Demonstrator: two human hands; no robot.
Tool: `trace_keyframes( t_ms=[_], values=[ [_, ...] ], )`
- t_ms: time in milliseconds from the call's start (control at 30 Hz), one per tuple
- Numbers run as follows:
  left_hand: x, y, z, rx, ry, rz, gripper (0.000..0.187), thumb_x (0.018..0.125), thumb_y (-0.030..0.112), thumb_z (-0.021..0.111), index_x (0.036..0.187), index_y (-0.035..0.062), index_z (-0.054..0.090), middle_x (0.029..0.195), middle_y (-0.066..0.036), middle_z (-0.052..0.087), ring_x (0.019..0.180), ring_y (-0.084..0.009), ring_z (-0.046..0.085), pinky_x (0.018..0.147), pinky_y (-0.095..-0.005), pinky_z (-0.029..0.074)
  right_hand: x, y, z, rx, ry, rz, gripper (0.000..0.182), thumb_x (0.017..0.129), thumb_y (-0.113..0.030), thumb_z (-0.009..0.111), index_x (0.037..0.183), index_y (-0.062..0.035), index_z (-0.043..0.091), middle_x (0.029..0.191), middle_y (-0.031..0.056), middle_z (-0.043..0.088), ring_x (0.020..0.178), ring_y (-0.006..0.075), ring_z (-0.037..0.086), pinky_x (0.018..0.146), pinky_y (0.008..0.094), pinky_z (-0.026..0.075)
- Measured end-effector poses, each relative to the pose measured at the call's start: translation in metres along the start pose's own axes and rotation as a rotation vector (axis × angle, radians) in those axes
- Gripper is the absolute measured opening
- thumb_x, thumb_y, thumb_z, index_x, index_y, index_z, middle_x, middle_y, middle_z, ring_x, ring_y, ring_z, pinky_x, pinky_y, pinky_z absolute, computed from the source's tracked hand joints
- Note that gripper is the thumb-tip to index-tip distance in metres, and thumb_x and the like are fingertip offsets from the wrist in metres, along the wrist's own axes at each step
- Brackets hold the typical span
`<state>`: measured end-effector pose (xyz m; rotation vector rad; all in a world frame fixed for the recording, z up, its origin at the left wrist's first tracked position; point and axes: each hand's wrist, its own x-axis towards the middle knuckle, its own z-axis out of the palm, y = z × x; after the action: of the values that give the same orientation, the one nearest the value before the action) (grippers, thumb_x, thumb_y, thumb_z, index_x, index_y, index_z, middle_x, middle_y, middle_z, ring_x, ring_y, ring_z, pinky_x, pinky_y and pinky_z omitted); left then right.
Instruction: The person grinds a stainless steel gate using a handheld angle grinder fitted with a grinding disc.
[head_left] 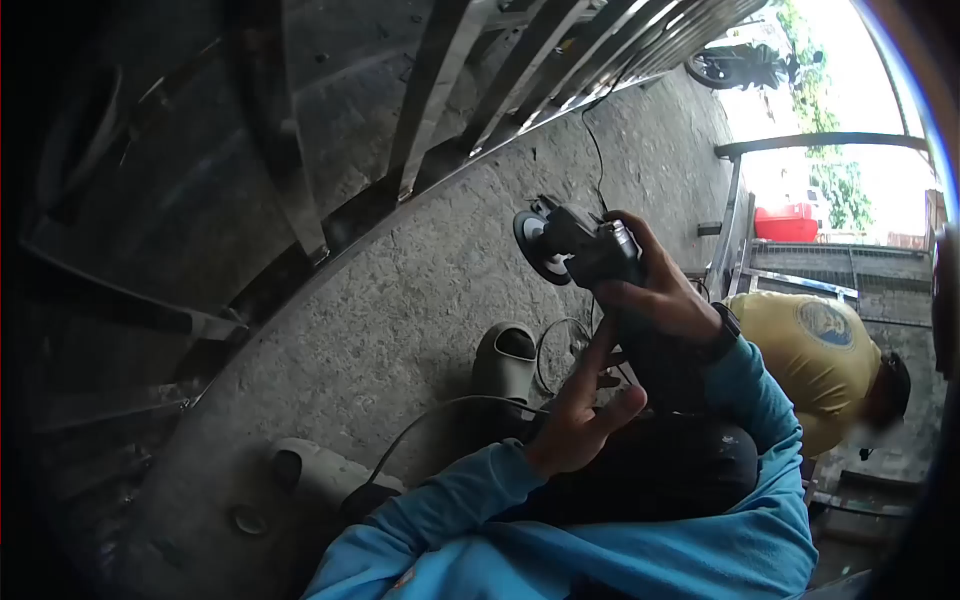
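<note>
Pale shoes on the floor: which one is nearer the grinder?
The upper shoe, below the grinder in the picture; the other shoe sits farther off, toward the lower left.

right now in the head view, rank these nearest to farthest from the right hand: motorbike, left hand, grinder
1. Grinder: held in the right hand.
2. Left hand: close by, lower in the picture.
3. Motorbike: far background, top right of the picture.
</note>
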<state>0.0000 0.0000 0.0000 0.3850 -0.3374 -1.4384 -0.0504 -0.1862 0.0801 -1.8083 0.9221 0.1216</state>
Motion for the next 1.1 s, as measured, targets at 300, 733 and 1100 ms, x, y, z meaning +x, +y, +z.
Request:
trace_keyframes(
  t_ms=[300,733,1100],
  values=[
    [0.043,0.035,-0.038,0.998,-0.113,0.126,0.076,0.088,0.043,0.074,0.141,-0.0040,0.046,0.143,-0.027,0.047,0.131,-0.0390,0.051,0.109,-0.0470,0.042,0.016,0.045,-0.019,0.596,0.380,0.137,0.063,0.093,-0.016,0.072,0.144,-0.0098,0.036,0.107,0.0096,0.061,0.088,0.0183,0.066,0.072,0.0329,0.058],
    [0.136,0.066,-0.122,2.420,0.225,-0.214,0.106,0.082,0.054,0.073,0.153,-0.0089,0.025,0.160,-0.032,0.022,0.151,-0.0423,0.020,0.124,-0.0504,0.016,0.044,0.195,0.033,1.524,0.197,0.296,0.050,0.081,-0.023,0.072,0.122,-0.0016,0.053,0.098,0.0136,0.066,0.081,0.0275,0.069,0.074,0.0404,0.059],
    [0.151,0.059,-0.118,2.421,0.205,-0.217,0.105,0.080,0.049,0.077,0.151,-0.0104,0.027,0.162,-0.031,0.017,0.150,-0.0450,0.018,0.123,-0.0524,0.019,0.062,0.227,0.039,1.695,0.153,0.379,0.047,0.085,-0.021,0.074,0.121,-0.0009,0.051,0.094,0.0154,0.066,0.076,0.0278,0.070,0.067,0.0392,0.062]
  ],
)
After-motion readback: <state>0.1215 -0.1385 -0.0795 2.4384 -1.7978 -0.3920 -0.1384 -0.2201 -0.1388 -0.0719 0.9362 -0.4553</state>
